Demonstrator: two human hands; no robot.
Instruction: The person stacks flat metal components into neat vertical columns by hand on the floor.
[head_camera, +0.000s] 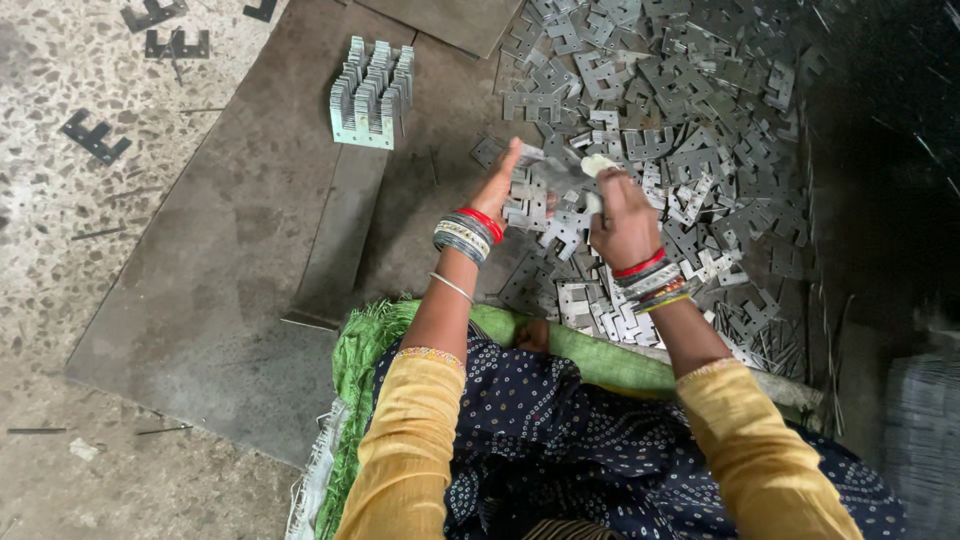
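Head view, looking straight down. Left hand (500, 185) and right hand (620, 215) raised together over a heap of metal pieces (690, 110). Between the two hands, a small bunch of flat metal pieces (548, 170), blurred; left fingers pinched on its near end, right fingers curled round the far end beside a pale scrap (600, 163), possibly cloth or tape, too smeared to tell. Both grips narrow and closed on the bunch, held just above the heap, not resting on it.

Wrists: stacked bangles (466, 235) on the left, red and silvery; more bangles on the right, red, silvery and multicoloured. Yellow sleeves (410, 440) on both arms. Dark blue dotted cloth (560, 430) across the lap, green woven sack (360, 350) under and beside it.

Heap: E-shaped grey stampings, loose and overlapping, spread from under the hands up and to the right edge of view. Brighter pieces nearest the wrists.

Left of the hands, well apart: neat stack of the same pieces (372, 95), standing on edge in rows on a dark metal sheet (230, 260). Sheet lying flat on a speckled floor (60, 150). Few stray E-shaped pieces (95, 137) on the floor at upper left.
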